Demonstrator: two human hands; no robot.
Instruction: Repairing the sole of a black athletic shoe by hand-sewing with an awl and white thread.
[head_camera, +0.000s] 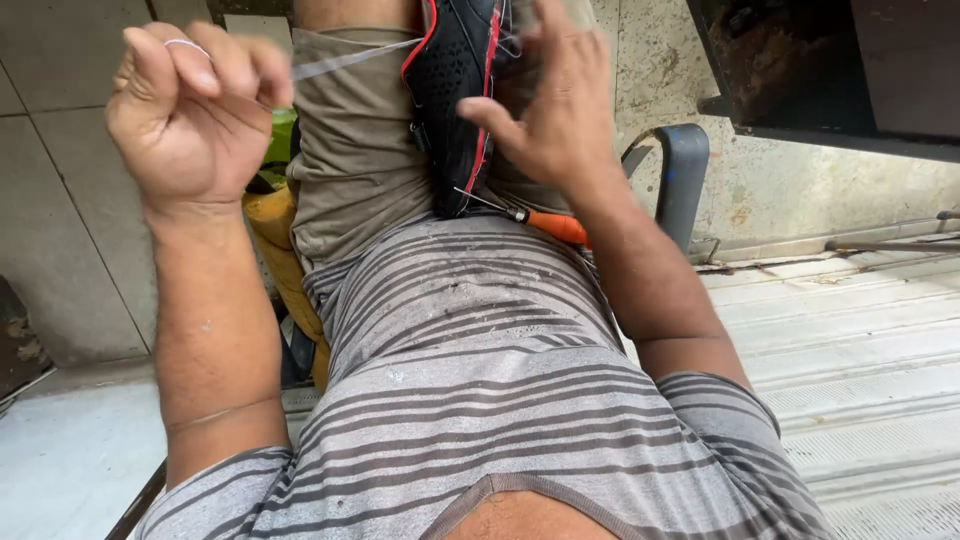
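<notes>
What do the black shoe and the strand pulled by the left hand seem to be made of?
Shoe: likely synthetic mesh, matte, with perforated holes and red trim. Strand held taut by the left hand: probably clear nylon thread, pale and glossy; exact material unclear.

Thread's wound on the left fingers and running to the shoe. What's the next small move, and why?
Probably pull the left hand a bit further away: the thread runs from its closed fingers to the shoe, which the right hand steadies on the lap, so the stitch could be drawn snug.

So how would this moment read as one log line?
left hand: fist, pulling thread taut | right hand: open, on black shoe in lap | orange-handled awl: resting on lap
</notes>
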